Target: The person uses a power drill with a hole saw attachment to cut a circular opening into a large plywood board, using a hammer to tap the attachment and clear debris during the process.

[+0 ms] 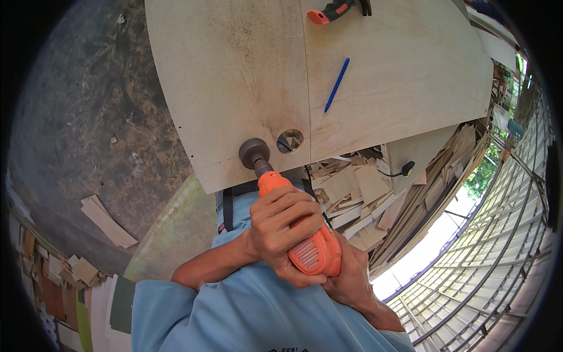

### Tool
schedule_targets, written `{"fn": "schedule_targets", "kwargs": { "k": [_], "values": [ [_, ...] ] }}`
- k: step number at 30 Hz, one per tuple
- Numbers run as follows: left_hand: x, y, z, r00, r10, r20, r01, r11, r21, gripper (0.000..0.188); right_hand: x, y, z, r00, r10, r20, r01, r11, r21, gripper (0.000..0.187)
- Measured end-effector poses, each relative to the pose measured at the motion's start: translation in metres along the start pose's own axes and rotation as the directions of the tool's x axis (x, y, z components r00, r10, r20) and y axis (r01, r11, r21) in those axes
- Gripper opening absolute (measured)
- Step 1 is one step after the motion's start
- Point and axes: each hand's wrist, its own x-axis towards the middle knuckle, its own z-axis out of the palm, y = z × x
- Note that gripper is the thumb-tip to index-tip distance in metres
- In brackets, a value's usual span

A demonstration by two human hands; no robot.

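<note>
An orange power drill (316, 249) is held in both hands, pointing away from me. My left hand (281, 226) wraps over the top of its body. My right hand (350, 270) is closed round its rear grip, partly hidden behind the housing. A dark round hole saw (254, 154) is fitted in the chuck. It sits over the near edge area of a pale plywood board (234, 76); whether its teeth are in the wood I cannot tell. Just right of it, a round hole (290, 141) goes through the board.
On the board lie a blue pen (337, 85) and a hammer (335, 10) with a black and orange handle. Wood offcuts (358, 188) are heaped below the right side, near a black plug (407, 168). A loose wood strip (108, 222) lies on the dirty floor at left.
</note>
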Motion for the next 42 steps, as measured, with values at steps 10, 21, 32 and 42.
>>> {"fn": "schedule_targets", "kwargs": {
  "k": [10,21,32,42],
  "values": [
    [0.001,-0.0005,0.0013,1.0,0.001,-0.008,-0.001,1.0,0.001,0.068,0.002,-0.0002,-0.0023,1.0,0.022,0.009,-0.022,1.0,0.007,0.069],
    [0.002,-0.0011,0.0022,1.0,-0.002,-0.001,0.002,1.0,-0.011,0.069,0.0015,0.0037,-0.0004,1.0,0.026,-0.001,-0.026,0.999,0.021,0.068],
    [0.0016,-0.0028,0.003,1.0,0.0,0.001,0.0,1.0,-0.016,0.069,0.0045,0.0003,-0.0039,0.999,0.03,0.013,-0.03,0.999,0.016,0.069],
    [0.0018,-0.0021,0.003,1.0,-0.003,-0.007,0.003,1.0,-0.006,0.07,0.0056,-0.001,-0.0046,0.999,0.045,0.001,-0.045,0.999,0.024,0.066]
  ]
}}
